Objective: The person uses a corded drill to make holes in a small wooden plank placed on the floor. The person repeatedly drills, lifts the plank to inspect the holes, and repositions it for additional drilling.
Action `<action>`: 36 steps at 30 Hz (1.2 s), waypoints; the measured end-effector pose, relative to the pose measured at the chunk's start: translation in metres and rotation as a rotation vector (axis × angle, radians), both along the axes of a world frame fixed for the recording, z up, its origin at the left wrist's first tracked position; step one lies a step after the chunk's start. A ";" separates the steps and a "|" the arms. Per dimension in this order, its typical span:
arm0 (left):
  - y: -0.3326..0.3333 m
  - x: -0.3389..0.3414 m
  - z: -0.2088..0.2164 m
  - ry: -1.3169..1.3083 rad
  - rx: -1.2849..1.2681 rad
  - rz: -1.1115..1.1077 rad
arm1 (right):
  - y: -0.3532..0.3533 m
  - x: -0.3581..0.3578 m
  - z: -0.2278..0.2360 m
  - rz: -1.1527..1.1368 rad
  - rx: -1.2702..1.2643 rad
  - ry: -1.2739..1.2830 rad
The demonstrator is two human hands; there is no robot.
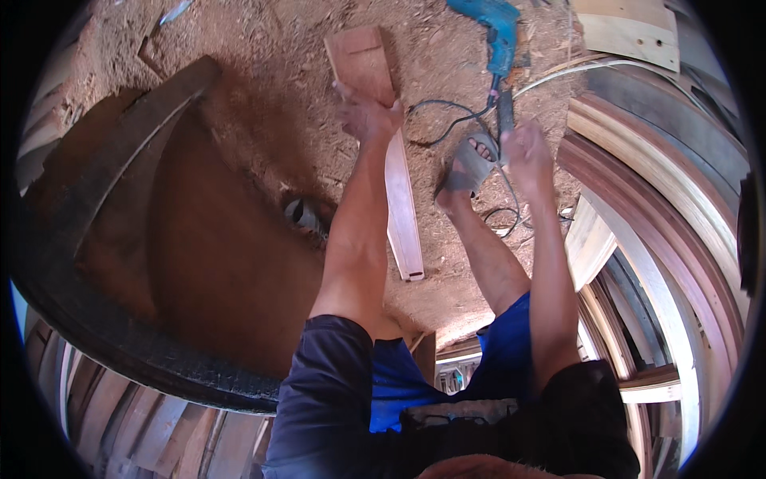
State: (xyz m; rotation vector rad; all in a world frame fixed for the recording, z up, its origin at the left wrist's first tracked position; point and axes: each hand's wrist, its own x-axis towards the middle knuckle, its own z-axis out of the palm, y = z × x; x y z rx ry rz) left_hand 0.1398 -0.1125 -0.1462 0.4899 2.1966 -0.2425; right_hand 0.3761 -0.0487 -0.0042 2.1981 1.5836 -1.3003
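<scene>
My left hand (369, 120) is wrapped around a long reddish-brown wooden board (405, 215). The board stands tilted over the sawdust-covered ground, its broad end beyond my hand and its narrow end, with a small dark slot, toward me. To the right, my right hand (528, 152) is closed at the near end of a dark bar-shaped tool (505, 110); motion blurs the fingers, and the tool's exact kind does not show. Just beyond that tool lies a blue corded power drill (501, 48).
A large dark curved wooden piece (144, 160) fills the left side. My sandalled foot (472, 160) rests between the board and the right hand, near a black cord (455, 104). Stacked planks (638, 168) line the right; more timber (152, 423) lies at lower left.
</scene>
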 end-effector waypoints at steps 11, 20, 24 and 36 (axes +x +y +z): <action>-0.002 -0.012 0.003 0.139 0.189 -0.212 | 0.102 -0.014 -0.149 -0.323 -0.148 0.197; 0.024 0.041 0.039 -0.759 0.662 -0.381 | 0.137 -0.018 -0.128 -0.712 -0.317 0.522; -0.026 0.091 0.122 -0.725 0.613 0.339 | 0.121 0.003 -0.058 -0.661 -0.257 0.377; 0.102 0.096 0.361 -1.239 0.441 1.655 | 0.026 0.052 0.287 0.211 0.251 0.144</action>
